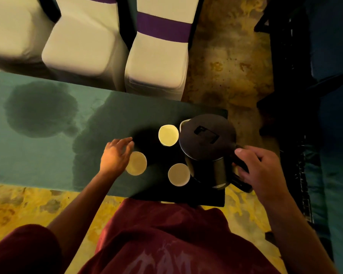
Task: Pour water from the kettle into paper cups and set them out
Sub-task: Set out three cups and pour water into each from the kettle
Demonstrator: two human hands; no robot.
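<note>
Kettle (207, 143) beside three cups (168, 135) | chairs (156, 62) behind table (48, 155)

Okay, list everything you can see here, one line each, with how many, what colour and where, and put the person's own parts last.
paper cups: three, pale cream, clustered on the table's right part; far cup, near-left cup, near-right cup
kettle: one, dark with a black lid, right of the cups at the table's end
table: one, green covering with dark wet-looking patches
chairs: at least three, white covers, one showing a purple band, beyond the table
floor: mottled yellow-brown
shirt: one, dark red, bottom of view
left hand: open, over the near-left cup
right hand: at the kettle's handle, grip not fully visible
</note>
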